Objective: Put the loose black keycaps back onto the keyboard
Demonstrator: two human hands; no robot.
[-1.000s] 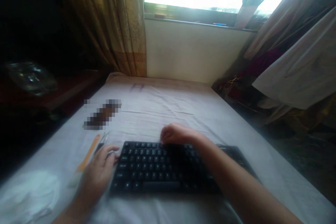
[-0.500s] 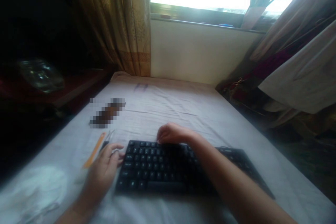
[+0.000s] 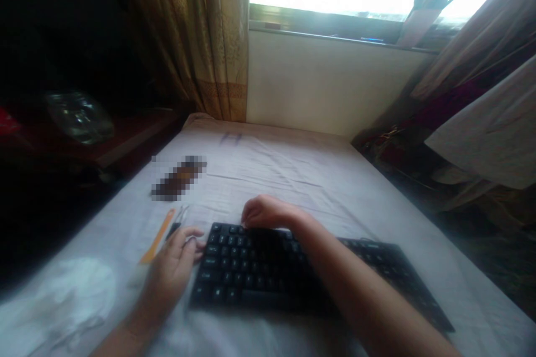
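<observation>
A black keyboard (image 3: 268,297) lies on a pale sheet. My left hand (image 3: 178,256) is at its left end, fingertips against or just beside the edge, fingers apart. Across the keyboard reaches my right arm. My right hand (image 3: 266,212) is closed in a pinch at the back edge, over the top row of keys. A tiny pale bit shows at its fingertips, too small to name; the curled fingers hide the rest. Beyond my left hand lie an orange flat tool (image 3: 158,237) and a thin tool with a dark handle (image 3: 173,228).
A blurred-out dark and brown object (image 3: 180,178) lies farther back on the sheet (image 3: 285,167). Crumpled clear-white plastic (image 3: 71,295) is at the near left. A curtain (image 3: 218,44) and window stand behind; cloths (image 3: 494,122) hang at the right.
My right hand has shifted slightly left along the keyboard's back edge, still pinched. My left hand stays by the left end. The whole view has swung a little.
</observation>
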